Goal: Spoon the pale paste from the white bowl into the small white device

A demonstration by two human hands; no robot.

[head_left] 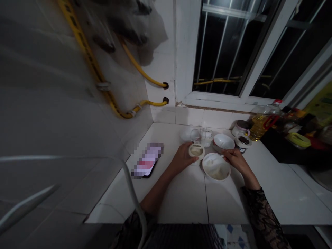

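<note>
My left hand (183, 157) is closed round a small cream-rimmed jar (197, 160), tilted a little so that pale contents show inside. Just right of the jar stands a white bowl (229, 173) holding a pale, powdery or pasty substance. Over its far rim my right hand (235, 159) pinches the handle of a white spoon (220, 156), whose other end reaches into the bowl. Behind them sits a second bowl (223, 141), white with reddish marks on its side. A dark-lidded jar (243, 142) is close beyond my right hand.
A phone (149, 160) with a lit screen lies left on the white tiled counter (181, 200). Clear containers (199, 135) stand at the back. To the right are a lidded mug (240, 128), an oil bottle (259, 124) and a green-lidded container (298, 140). A pale cable (129, 183) crosses the left foreground.
</note>
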